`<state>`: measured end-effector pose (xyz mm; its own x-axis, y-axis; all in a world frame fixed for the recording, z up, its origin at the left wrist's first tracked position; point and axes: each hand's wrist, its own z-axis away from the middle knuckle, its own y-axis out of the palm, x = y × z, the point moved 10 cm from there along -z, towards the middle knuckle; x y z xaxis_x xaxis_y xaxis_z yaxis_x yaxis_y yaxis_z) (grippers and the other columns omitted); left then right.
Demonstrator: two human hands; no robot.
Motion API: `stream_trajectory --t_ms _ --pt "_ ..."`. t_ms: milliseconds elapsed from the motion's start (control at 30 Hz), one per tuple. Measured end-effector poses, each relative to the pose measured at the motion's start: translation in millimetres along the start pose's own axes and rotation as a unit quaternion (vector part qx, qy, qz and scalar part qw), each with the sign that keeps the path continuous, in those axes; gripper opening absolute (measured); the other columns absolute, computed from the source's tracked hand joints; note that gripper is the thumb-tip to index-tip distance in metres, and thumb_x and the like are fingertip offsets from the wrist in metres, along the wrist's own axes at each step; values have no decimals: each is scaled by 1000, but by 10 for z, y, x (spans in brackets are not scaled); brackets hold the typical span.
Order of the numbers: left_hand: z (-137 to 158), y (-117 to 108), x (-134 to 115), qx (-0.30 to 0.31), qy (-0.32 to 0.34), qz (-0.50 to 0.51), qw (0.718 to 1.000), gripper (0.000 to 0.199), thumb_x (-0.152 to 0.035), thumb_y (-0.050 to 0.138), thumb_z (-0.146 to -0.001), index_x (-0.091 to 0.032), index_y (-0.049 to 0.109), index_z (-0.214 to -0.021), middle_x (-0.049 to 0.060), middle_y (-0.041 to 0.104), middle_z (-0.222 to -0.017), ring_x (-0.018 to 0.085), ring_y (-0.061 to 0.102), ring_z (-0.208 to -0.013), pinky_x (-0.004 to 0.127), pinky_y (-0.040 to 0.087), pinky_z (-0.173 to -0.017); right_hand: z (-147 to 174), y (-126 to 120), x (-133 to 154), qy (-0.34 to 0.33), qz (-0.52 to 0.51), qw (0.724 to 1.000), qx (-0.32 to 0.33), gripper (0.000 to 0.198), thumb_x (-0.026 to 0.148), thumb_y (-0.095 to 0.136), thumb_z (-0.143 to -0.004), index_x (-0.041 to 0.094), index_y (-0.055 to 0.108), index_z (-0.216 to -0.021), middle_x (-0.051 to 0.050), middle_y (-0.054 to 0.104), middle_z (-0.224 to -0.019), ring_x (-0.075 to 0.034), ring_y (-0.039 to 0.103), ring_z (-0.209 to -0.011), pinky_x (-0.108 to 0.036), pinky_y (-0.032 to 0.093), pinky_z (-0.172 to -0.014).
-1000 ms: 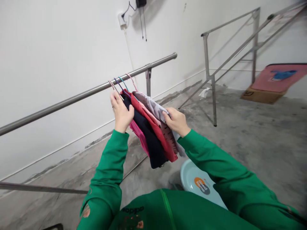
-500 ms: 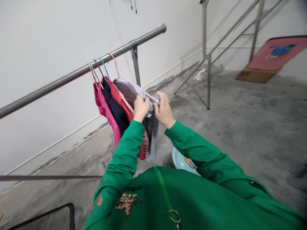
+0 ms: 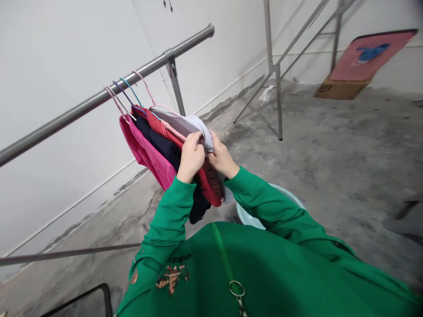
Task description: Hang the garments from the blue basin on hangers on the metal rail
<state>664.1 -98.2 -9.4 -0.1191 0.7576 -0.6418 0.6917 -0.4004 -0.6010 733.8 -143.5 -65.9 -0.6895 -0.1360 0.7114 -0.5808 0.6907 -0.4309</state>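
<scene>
A light grey garment (image 3: 190, 123) hangs from a pink hanger (image 3: 145, 83) on the metal rail (image 3: 145, 69). My left hand (image 3: 192, 154) is closed on the near edge of its cloth, fingers curled in at the shoulder. Just to the right, my right hand (image 3: 222, 156) grips the same garment from its outer side, thumb toward the other hand. Behind it on the rail hang a red garment (image 3: 209, 185), a dark navy garment (image 3: 158, 136) and a bright pink garment (image 3: 142, 143), close together. The fingertips of both hands are partly hidden by cloth.
A pale blue basin (image 3: 244, 215) stands on the concrete floor below my right forearm. Another metal frame (image 3: 276, 88) rises at the back right. Beyond it a cardboard box (image 3: 343, 89) lies under a pink panel with a blue patch. A black frame corner (image 3: 105, 290) shows at bottom left.
My hands have drawn closer together and slightly down on the grey garment, whose edge is now bunched between them. The garments swing toward me, and the view has shifted a little to the right.
</scene>
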Motion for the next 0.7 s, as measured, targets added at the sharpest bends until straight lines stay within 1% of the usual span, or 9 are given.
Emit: stream_trajectory --t_ms 100,200,300,400,433,500,567,633,700 --pt "7 95 -51 23 38 -66 997 48 2 38 -68 -14 58 -108 12 57 -112 25 52 -115 43 40 -109 -10 -214 41 -40 -60 997 18 53 25 44 -86 13 45 -137 -11 59 -130 -25 55 -122 -43 44 -108" --pt "65 218 -194 47 87 -121 988 53 2 41 -71 -13 53 -120 15 52 -123 28 45 -124 46 34 -113 -113 -524 -25 -45 -124 991 0 44 39 53 -87 14 59 -122 -8 66 -116 -23 61 -112 -40 47 -105" --pt "120 171 -282 30 95 -141 985 36 -12 49 -84 -12 51 -120 17 51 -119 30 45 -122 48 34 -110 -353 -916 -274 -24 -184 980 -79 45 51 60 -84 15 63 -111 -6 67 -107 -22 63 -108 -41 49 -102" --pt "221 -30 -404 -9 128 -96 987 24 -29 45 -94 -15 53 -111 14 54 -112 26 51 -116 44 39 -106 -540 -1186 -636 27 -258 947 -192 45 56 56 -87 16 61 -107 -8 67 -108 -22 63 -110 -43 53 -96" --pt "269 -143 -445 -34 141 -68 987 22 -31 40 -97 -17 53 -108 13 55 -111 24 53 -115 41 40 -105 -548 -1171 -738 50 -292 931 -214 43 55 55 -88 17 60 -106 -8 67 -107 -22 63 -110 -43 54 -94" --pt "376 -396 -509 -89 161 -8 983 26 -33 31 -100 -19 53 -102 11 57 -111 21 55 -116 38 42 -104 -469 -934 -864 105 -375 896 -216 39 52 61 -84 18 60 -103 -7 69 -102 -22 65 -108 -42 56 -92" --pt "467 -600 -552 -121 172 33 977 27 -32 30 -101 -21 53 -99 9 59 -111 19 57 -115 38 44 -103 -266 -483 -874 173 -464 853 -163 41 47 73 -73 19 61 -99 -5 71 -91 -22 68 -100 -39 57 -89" --pt "518 -713 -595 -126 183 42 974 25 -31 32 -101 -21 54 -99 8 60 -110 19 59 -113 38 45 -101 21 -21 -806 244 -535 803 -97 41 42 81 -62 20 62 -91 -2 71 -78 -22 70 -90 -38 59 -85" --pt "535 -746 -615 -119 190 25 974 24 -31 34 -101 -20 55 -98 8 61 -109 18 59 -112 37 46 -101 261 216 -709 280 -574 767 -60 39 39 84 -58 21 62 -84 0 69 -71 -21 70 -81 -37 60 -81"
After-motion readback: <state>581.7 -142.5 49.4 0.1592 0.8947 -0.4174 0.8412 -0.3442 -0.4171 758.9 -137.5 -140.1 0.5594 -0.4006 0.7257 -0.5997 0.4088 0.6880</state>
